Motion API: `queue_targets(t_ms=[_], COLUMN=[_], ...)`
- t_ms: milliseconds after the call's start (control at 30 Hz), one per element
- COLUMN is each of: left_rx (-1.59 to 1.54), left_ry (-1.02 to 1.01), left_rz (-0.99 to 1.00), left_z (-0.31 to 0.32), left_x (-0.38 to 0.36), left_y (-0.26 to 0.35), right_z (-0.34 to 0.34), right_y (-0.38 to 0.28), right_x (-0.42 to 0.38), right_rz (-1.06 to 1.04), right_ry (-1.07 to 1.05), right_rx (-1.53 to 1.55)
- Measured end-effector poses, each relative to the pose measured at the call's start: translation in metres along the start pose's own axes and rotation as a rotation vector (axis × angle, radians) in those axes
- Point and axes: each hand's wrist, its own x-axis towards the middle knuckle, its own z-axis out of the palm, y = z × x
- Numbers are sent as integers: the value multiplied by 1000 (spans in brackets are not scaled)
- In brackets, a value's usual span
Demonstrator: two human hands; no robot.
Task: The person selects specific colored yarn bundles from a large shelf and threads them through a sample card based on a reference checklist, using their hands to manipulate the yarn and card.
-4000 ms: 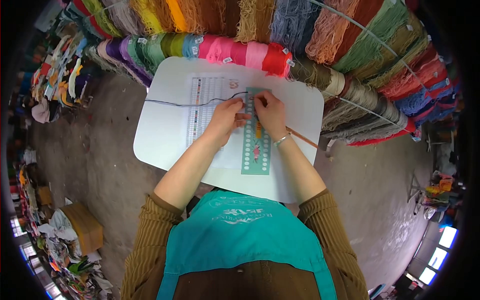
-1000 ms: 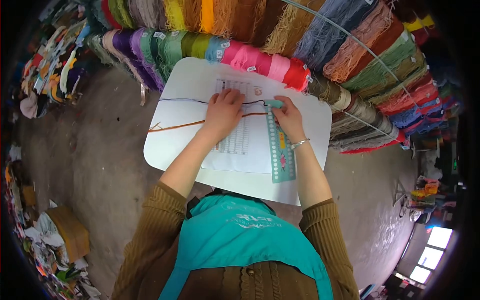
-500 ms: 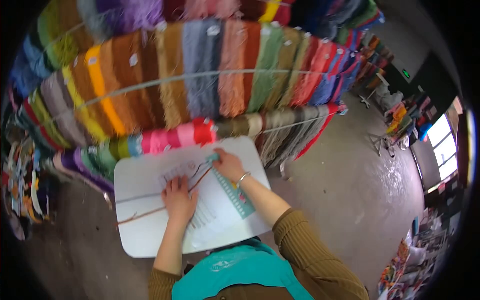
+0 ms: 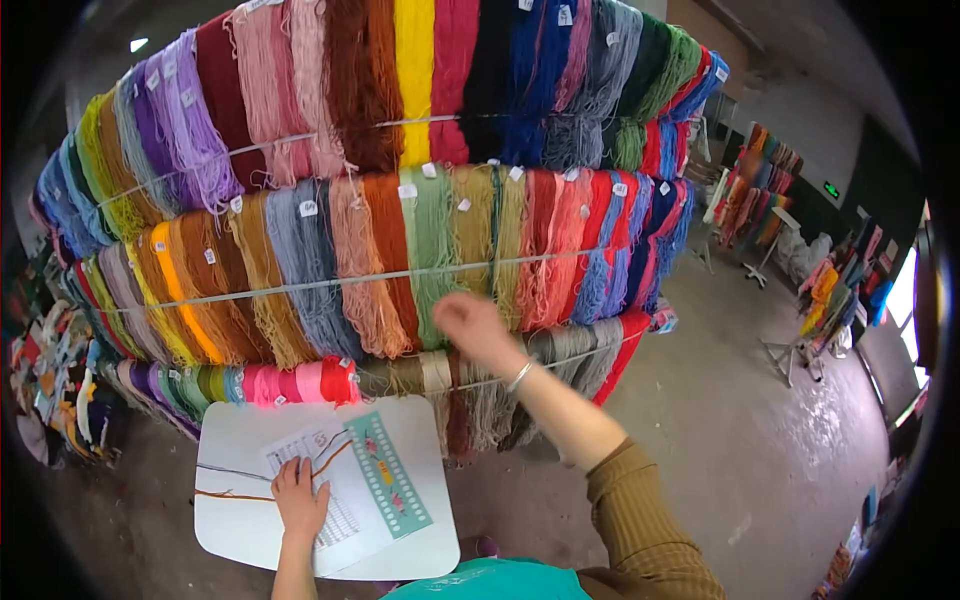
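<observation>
My left hand (image 4: 299,497) lies with fingers apart on a printed sheet (image 4: 342,518) on a small white table (image 4: 235,535). A grey thread (image 4: 233,471) and a rust-brown thread (image 4: 232,495) run across the tabletop, passing by this hand to the top of a teal card (image 4: 408,508). White round holes line both edges of the card. Raised off the table, my right hand (image 4: 474,326) is in front of hanging skeins, nearest to a light green skein (image 4: 432,222). Its fingers look curled but are smeared by motion.
A rack of coloured yarn skeins (image 4: 303,260) stands in tiers before me, with paper tags and thin cords across it. Other yarn stands (image 4: 765,170) are at the far right. A pile of mixed materials (image 4: 50,370) sits at the left.
My right hand has left the top of the teal card and risen to the skeins. My left hand stays on the sheet. The view has tilted up and shifted right.
</observation>
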Motion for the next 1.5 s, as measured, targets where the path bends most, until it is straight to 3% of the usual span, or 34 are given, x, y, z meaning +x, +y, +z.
queue_targets(t_ms=[133, 167, 267, 467, 733, 967, 1300, 1367, 1500], left_rx=[5, 8, 8, 1, 20, 16, 24, 24, 22], left_ry=[2, 5, 11, 23, 39, 20, 25, 28, 30], left_rz=[-16, -6, 8, 0, 7, -6, -11, -9, -12], left_z=[-2, -2, -2, -3, -7, -8, -10, -10, -10], left_x=[-1, -1, 0, 0, 0, 1, 1, 1, 1], left_y=[4, 5, 3, 5, 10, 11, 13, 13, 13], right_z=[-85, -98, -125, -133, -138, -150, -158, -159, -159], right_y=[-49, -46, -80, -91, -91, -82, -86, -94, -99], right_x=[91, 119, 150, 187, 209, 209, 210, 202, 188], right_rz=[-178, -342, -340, -450, -248, -452, -363, -262, -268], right_ry=[316, 446, 578, 779, 657, 524, 457, 400, 388], right_rx=[-53, -60, 11, -168, -130, 125, 150, 281, 404])
